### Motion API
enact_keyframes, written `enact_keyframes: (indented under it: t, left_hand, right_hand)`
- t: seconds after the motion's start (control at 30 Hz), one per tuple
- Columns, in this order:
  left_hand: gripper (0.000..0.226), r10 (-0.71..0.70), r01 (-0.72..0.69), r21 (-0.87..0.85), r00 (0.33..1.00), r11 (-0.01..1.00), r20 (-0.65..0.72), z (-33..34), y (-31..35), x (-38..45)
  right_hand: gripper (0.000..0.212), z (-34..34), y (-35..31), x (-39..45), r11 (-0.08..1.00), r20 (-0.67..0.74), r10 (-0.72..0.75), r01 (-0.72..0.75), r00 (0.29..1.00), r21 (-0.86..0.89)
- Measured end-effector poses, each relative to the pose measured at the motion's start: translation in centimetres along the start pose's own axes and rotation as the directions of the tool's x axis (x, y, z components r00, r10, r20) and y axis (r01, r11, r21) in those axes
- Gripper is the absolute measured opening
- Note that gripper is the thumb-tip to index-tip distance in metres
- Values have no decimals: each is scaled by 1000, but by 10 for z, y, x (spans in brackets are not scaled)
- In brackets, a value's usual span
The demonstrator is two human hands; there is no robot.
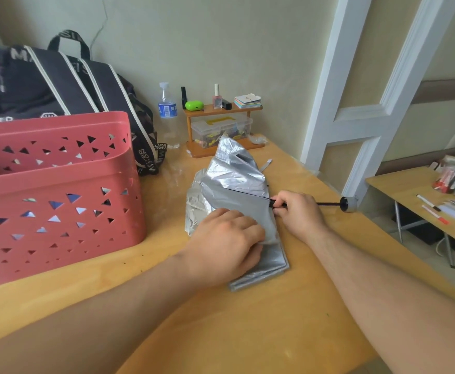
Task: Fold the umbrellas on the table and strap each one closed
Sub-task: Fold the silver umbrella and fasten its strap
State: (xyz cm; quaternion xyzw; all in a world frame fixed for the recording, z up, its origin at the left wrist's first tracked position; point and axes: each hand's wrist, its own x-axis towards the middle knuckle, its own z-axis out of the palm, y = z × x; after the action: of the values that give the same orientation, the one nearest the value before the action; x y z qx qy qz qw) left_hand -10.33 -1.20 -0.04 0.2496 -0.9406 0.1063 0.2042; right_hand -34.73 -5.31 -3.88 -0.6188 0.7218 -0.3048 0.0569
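On a glossy yellow-wood table [261,333] set against a pale green wall, a person works a silver umbrella [234,184] near the table's centre. At 9 o'clock stands a coral plastic basket [59,201], its walls pierced with triangular holes; behind it, at 10 o'clock, slumps a black fabric backpack [59,79] with cream piping. Moving right along the wall, a clear water bottle [168,114] with a blue label stands beside a small wooden shelf [221,110] carrying a lime-green case [194,105] and a pink nail-polish bottle [217,98], with a clear plastic storage box [221,128] underneath.

The left hand [226,244] lies on the crinkled, metallic canopy, fingers curled and pressing a flat, folded panel against the tabletop. Just beside it, at 1 o'clock, the right hand [299,211] grips the umbrella's thin black shaft [326,204], which runs out past the fist to a round black cap [344,203] near the table's right edge. Loose fabric bunches upward toward the shelf.

White door framing [356,103] rises at 2 o'clock, and a second wooden desk [399,190] strewn with markers [429,203] sits at 3 o'clock.
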Motion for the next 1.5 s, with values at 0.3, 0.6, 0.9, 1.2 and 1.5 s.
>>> enact_keyframes:
  t: [0.3,0.6,0.9,1.2,1.5]
  left_hand:
    - [15,58,-42,-143,992,989,109,25,4,-24]
    - [31,-185,189,-92,982,978,50,35,18,-45]
    - [36,-157,172,-115,979,978,131,28,14,-43]
    - [34,-407,461,-257,882,849,238,-12,-26,42]
    - [89,-384,410,135,618,902,686,23,-61,-12]
  right_hand:
    - [15,-13,-6,-6,991,47,3,4,999,-136]
    - [12,-17,-21,-15,979,89,-56,72,994,-189]
    - [41,-1,-61,-30,968,222,-212,235,952,-83]
    - [46,25,-44,-46,947,233,-229,272,945,-173]
    - [70,-22,-23,-66,909,566,-64,282,822,-306]
